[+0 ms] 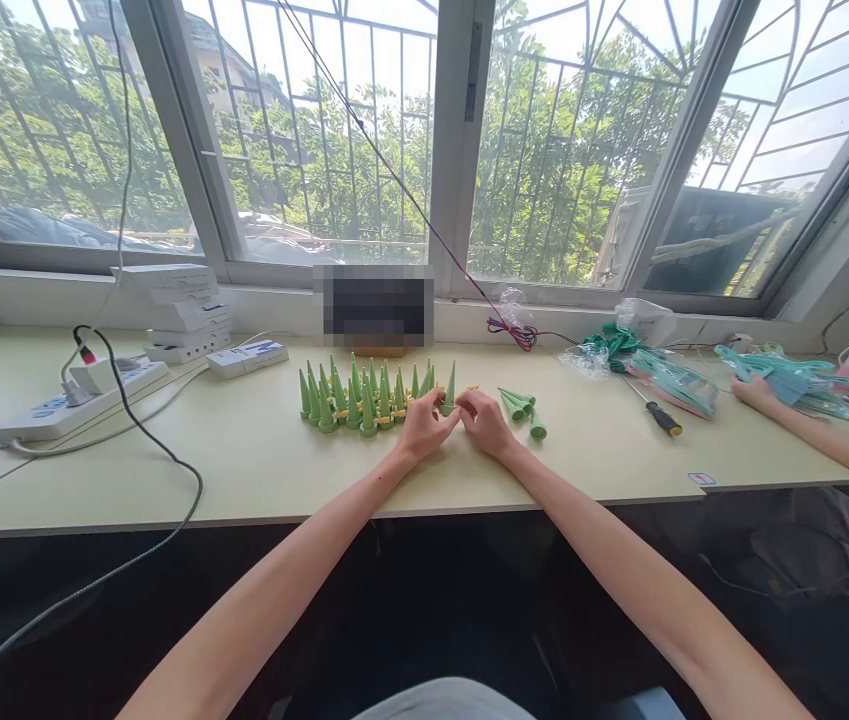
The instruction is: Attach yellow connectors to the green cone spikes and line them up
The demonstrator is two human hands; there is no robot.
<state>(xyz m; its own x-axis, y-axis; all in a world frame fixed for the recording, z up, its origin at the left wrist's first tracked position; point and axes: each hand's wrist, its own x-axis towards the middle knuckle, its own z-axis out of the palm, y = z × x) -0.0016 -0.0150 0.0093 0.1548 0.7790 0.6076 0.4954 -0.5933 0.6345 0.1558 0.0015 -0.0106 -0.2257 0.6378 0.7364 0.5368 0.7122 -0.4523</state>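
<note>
A green cone (451,386) stands upright between my two hands, its base partly hidden by fingers. My left hand (426,428) is closed at the left side of that cone, thumb and fingers at its base. From the right, my right hand (485,424) reaches in with curled fingers pressed together; whatever they pinch is hidden. Left of my hands, a group of upright green cones (368,408) stands in close rows, with small yellow pieces (344,414) among them. Several loose green cones (518,403) lie on their sides just beyond my right hand.
A screwdriver (662,418) and bagged teal cords (675,380) lie to the right, near another person's hand (755,392). At left are a power strip (83,405), a black cable (161,445) and stacked white boxes (188,315). The table's front edge (469,512) runs below my wrists.
</note>
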